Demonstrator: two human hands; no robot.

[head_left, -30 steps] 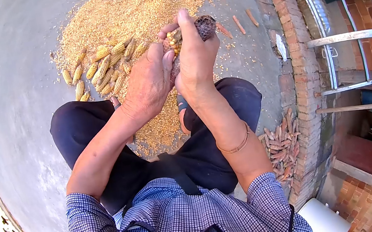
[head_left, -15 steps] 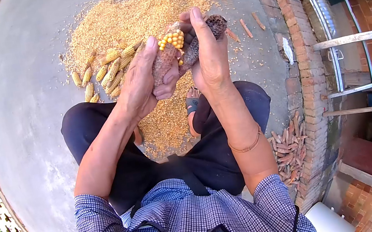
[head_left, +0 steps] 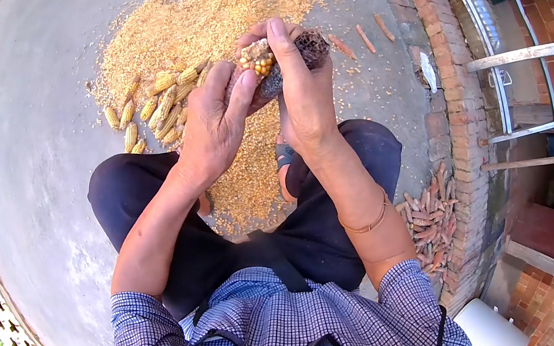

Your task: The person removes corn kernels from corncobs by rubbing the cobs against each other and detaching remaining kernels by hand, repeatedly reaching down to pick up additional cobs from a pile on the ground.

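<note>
Corn ear [head_left: 264,67], mostly stripped, sits in the left hand [head_left: 210,125] in front of the person, its remaining yellow kernels showing between the two hands. A dark bare cob [head_left: 312,48] lies against it in the right hand [head_left: 307,98], one end jutting past that hand; the two appear pressed together, probably so that the rough cob bears on the kernels. Both are held above the spread of loose kernels [head_left: 208,23], likely so that it catches what comes free. Unshelled ears [head_left: 166,109] lie along the spread's left side, perhaps for easy reach, while a heap of stripped cobs [head_left: 434,216] lies apart beside the brick wall [head_left: 457,91], seemingly to separate waste from grain. The left hand is wrapped around the ear, thumb near its kernels; the right is closed about the dark cob, thumb extended upward. How hard either squeezes cannot be told.
</note>
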